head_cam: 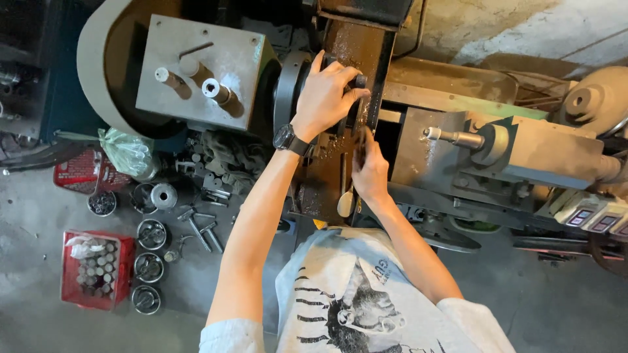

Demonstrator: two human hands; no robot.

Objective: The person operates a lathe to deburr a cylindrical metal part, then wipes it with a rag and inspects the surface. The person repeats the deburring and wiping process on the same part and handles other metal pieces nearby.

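I look straight down at a metal lathe (216,72). My left hand (325,93), with a black wristwatch (286,138) on the wrist, is wrapped over the dark round chuck (288,88) and a part at its face. My right hand (370,171) reaches in just below it, fingers pinched on a thin dark tool or key near the tool post (356,46). What exactly the right fingers hold is too small to tell. The tailstock (504,147) with its pointed spindle (451,137) lies to the right.
On the floor at left stand two red crates (72,271) (69,176), one with several metal cylinders, plus several round tins (152,234), loose wrenches (199,229) and a green plastic bag (127,151). A control box with buttons (592,219) sits at far right.
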